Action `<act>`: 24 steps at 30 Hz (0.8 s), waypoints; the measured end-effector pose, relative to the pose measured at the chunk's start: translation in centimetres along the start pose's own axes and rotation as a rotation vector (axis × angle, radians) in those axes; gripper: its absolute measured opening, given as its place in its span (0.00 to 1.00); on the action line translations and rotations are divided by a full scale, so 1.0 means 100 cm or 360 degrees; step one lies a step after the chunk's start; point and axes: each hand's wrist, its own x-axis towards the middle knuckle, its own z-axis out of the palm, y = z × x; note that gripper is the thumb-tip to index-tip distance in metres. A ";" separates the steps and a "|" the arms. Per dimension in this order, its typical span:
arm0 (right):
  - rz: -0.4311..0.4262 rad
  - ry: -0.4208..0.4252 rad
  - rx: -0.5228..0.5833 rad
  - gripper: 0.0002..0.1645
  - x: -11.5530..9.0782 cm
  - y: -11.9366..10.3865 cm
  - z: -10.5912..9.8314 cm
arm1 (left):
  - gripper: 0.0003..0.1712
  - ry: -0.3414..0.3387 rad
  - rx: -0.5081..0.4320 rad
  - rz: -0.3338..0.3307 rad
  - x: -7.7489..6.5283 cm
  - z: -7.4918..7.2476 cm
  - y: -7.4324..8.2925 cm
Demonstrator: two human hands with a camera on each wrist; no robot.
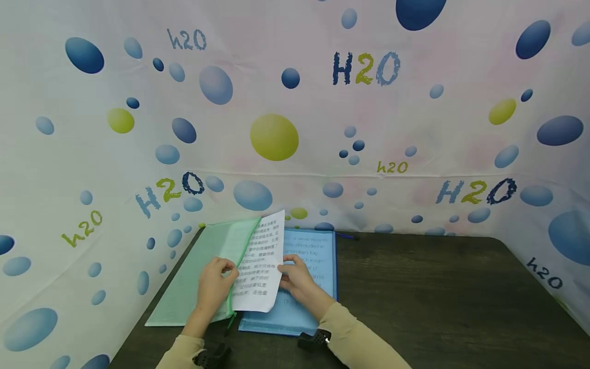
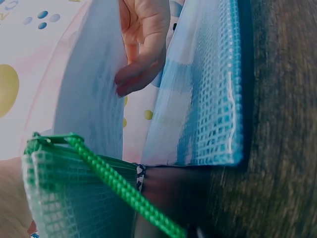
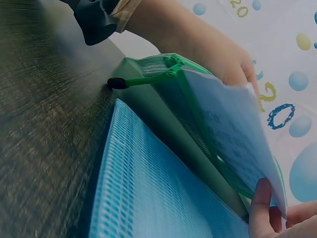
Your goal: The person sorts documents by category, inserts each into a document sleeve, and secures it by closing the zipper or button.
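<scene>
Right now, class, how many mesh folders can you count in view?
2. The green folder is on the left, at the left hand; the blue folder is to its right, partly covered by the printed sheet. Others could be hidden beneath.

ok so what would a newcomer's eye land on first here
Probably the backdrop, with its blue and yellow-green dots and H2O lettering, behind the dark table. Next, the white printed sheet sticking out of the green pouch, its edge pinched by the right hand. The bright blue pouch lies to the green one's right.
</scene>
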 end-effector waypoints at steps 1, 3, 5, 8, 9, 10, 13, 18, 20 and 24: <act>-0.0001 -0.0007 -0.0008 0.15 0.000 0.000 0.002 | 0.03 0.0005 0.0001 0.0004 0.000 0.000 0.000; -0.0001 -0.0017 -0.0022 0.16 0.000 0.001 0.004 | 0.03 0.0009 -0.0002 0.0009 0.000 0.000 0.000; -0.0003 -0.0023 -0.0036 0.16 0.001 0.002 0.007 | 0.03 0.0011 -0.0013 0.0015 0.000 0.000 0.001; -0.0007 -0.0018 -0.0041 0.16 0.002 0.004 0.011 | 0.03 0.0014 -0.0041 0.0024 -0.001 -0.001 0.001; -0.0005 -0.0016 -0.0040 0.16 0.003 0.005 0.012 | 0.03 0.0016 -0.0046 0.0023 -0.001 -0.001 0.002; -0.0004 -0.0011 -0.0043 0.16 0.003 0.005 0.013 | 0.03 0.0019 -0.0051 0.0020 -0.001 -0.002 0.002; 0.0009 -0.0009 -0.0055 0.15 0.004 0.007 0.017 | 0.02 0.0017 -0.0051 0.0012 -0.002 -0.001 0.002; 0.0020 -0.0008 -0.0092 0.16 0.005 0.009 0.022 | 0.02 0.0011 -0.0047 -0.0002 -0.001 -0.001 0.003; 0.0010 -0.0012 -0.0095 0.16 0.006 0.010 0.023 | 0.03 0.0013 -0.0051 -0.0001 -0.001 -0.001 0.003; -0.0015 -0.0018 -0.0117 0.16 0.009 0.012 0.025 | 0.02 0.0012 -0.0068 0.0010 -0.001 -0.002 0.005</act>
